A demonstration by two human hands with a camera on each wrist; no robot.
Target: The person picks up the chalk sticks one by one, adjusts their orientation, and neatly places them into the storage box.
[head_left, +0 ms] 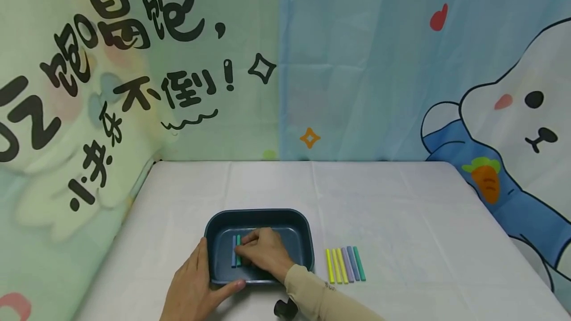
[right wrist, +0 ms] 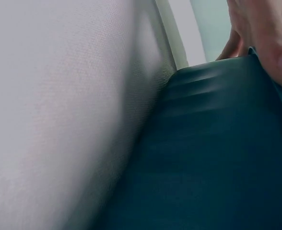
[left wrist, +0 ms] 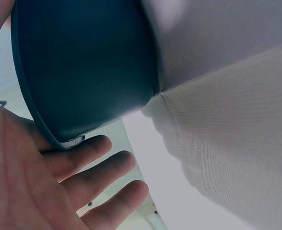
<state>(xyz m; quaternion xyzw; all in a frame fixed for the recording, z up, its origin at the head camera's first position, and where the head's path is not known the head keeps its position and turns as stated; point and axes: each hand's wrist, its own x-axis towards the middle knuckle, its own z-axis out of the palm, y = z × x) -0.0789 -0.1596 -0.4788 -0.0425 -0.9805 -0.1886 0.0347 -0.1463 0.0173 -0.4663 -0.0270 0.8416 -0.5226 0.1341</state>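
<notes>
In the head view a dark blue rectangular tray [head_left: 258,216] lies on the white tabletop. Inside it, side by side, are a blue chalk-like stick [head_left: 234,256] and a green chalk-like stick [head_left: 238,239]. My right hand [head_left: 266,252] reaches over the front right of the tray and pinches the green stick, covering its middle. My left hand [head_left: 191,281] rests against the tray's front left corner, thumb along the front wall and straight fingers along the left side. The left wrist view shows that palm [left wrist: 21,177] with fingers extended beside the tray wall [left wrist: 88,67].
Right of the tray, a row of several sticks holds yellow ones [head_left: 333,265], a purple one [head_left: 347,265], a blue one [head_left: 353,263] and a green one [head_left: 359,263]. A black object [head_left: 286,309] shows beside the right sleeve [head_left: 327,296]. A printed curtain [head_left: 357,88] hangs behind the table.
</notes>
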